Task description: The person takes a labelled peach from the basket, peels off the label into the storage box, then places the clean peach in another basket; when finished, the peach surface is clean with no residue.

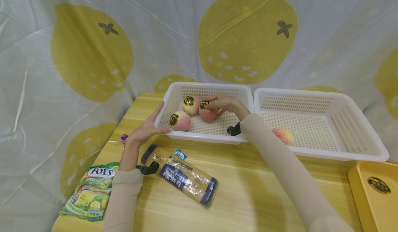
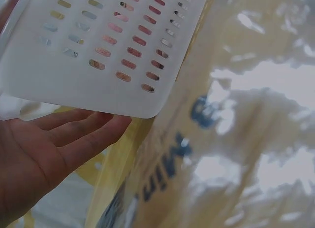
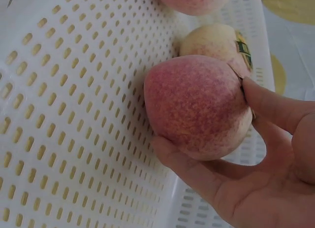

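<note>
A green Fox's bag (image 1: 88, 194) lay at the left end of the wooden table (image 1: 245, 201), partly covered by the left sleeve (image 1: 122, 201). Beyond it, beside the left wrist, was a purple lollipop (image 1: 124, 137). The left hand (image 1: 145, 130) rested against the near left corner of the left basket (image 1: 202, 136), unclenched, its fingers extended along the end and its thumb at the front. A spaghetti pack (image 1: 183, 176) lay slantwise in front of that basket, with a small blue sweet (image 1: 180, 154) at its far edge; whether the sweet touched the pack I could not tell.

The white left basket held 3 peaches: a front peach (image 1: 181, 121) near the left hand, a back peach (image 1: 192, 106) behind it, and a stickered pink peach (image 1: 207, 116) just right of those 2. The right hand (image 1: 225, 104) reached in from the right and grasped the pink peach between its thumb and fingers; I could not tell whether the fruit touched the basket's floor.

Just beside stood the white right basket (image 1: 317, 133), with 1 more peach (image 1: 284, 136) at its near left, partly behind the right sleeve (image 1: 286, 169). At the far right was an orange-yellow tray (image 1: 380, 211) bearing a dark oval sticker (image 1: 378, 185).
</note>
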Motion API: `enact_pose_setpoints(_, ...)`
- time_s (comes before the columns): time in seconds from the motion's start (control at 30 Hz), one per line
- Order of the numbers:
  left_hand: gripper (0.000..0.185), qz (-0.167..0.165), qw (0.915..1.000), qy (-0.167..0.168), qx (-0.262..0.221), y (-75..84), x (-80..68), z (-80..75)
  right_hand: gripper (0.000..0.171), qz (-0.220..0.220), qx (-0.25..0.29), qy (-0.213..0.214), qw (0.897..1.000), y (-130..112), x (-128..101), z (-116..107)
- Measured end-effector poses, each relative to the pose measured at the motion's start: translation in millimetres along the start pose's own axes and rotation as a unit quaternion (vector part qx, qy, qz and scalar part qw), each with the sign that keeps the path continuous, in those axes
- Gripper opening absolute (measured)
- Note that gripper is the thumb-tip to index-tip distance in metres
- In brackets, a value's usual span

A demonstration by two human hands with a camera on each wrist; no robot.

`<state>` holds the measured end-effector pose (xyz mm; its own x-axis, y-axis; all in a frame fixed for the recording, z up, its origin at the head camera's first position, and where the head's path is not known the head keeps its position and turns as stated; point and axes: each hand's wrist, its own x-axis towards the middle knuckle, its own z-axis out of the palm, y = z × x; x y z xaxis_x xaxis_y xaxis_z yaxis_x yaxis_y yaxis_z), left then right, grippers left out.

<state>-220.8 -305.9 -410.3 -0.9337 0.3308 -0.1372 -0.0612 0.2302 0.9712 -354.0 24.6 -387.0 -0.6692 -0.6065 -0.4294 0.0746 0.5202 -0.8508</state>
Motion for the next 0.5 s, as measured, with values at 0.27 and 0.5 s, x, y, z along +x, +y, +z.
enact_pose_setpoints(0.27, 0.116, 0.004, 0.9999, -0.007, -0.007, 1.0, 4.0, 4.7, 0.053, 0.015, -0.001, 0.020, 1.000, 1.1, -5.1, -0.8)
enact_pose_setpoints(0.5, 0.115, -0.007, 1.0000, -0.007, -0.003, -1.0, 4.4, 3.6, 0.053, -0.005, -0.018, 0.023, 1.000, -13.7, -37.4, -15.1)
